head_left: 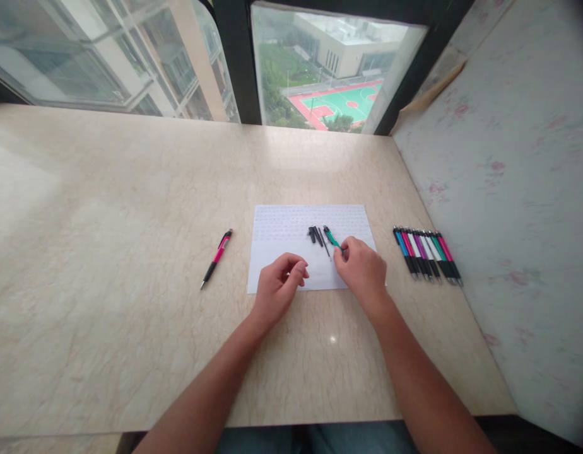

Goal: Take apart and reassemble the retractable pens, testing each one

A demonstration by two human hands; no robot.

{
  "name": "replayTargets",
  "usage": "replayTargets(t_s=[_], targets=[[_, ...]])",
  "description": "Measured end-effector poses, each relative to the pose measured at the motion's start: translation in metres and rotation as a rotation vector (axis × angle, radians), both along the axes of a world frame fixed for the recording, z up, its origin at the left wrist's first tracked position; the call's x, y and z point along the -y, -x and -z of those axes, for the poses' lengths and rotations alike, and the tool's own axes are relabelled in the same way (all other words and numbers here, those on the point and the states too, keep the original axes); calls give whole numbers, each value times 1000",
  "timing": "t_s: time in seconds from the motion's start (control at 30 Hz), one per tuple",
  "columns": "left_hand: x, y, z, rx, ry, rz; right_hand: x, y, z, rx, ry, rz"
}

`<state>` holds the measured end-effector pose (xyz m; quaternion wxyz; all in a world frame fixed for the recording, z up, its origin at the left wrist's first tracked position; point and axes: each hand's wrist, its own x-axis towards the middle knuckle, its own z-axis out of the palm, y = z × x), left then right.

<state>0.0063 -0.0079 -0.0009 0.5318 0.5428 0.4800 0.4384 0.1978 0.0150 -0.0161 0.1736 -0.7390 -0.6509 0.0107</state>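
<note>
A sheet of paper (310,255) with rows of writing on its upper half lies between my hands. My right hand (360,265) pinches the lower end of a green pen barrel (332,237), whose black clip end points away from me. My left hand (281,280) is curled over the paper's lower left part, thumb against the fingers; whether anything small is in it cannot be seen. Between the hands lie several small black pen parts (312,234) and a thin dark refill (326,246).
Left of the paper a pink and black pen (217,258) lies at a slant. To the right, a row of several coloured pens (426,253) lies side by side near the flowered wall (518,221). The marble-patterned ledge (106,265) ends at a window (339,69) behind.
</note>
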Motion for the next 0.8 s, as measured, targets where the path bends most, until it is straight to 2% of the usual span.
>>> replayTargets(t_s=[0.13, 0.23, 0.33, 0.43, 0.6, 0.8], targets=[[-1, 0, 4, 51, 33, 3, 1, 2, -6, -201, -111, -39], [-3, -2, 1, 145, 82, -16, 5, 11, -11, -453, -203, -260], [-5, -2, -2, 217, 117, -56, 12, 23, -15, -560, -221, -501], [-6, -1, -1, 234, 123, -86, 18, 33, -17, -581, -242, -585], [-8, 2, 6, 275, 172, -100, 13, 27, -14, -586, -227, -567], [-9, 1, 2, 380, 276, -157, -8, -1, 2, -342, -194, -257]])
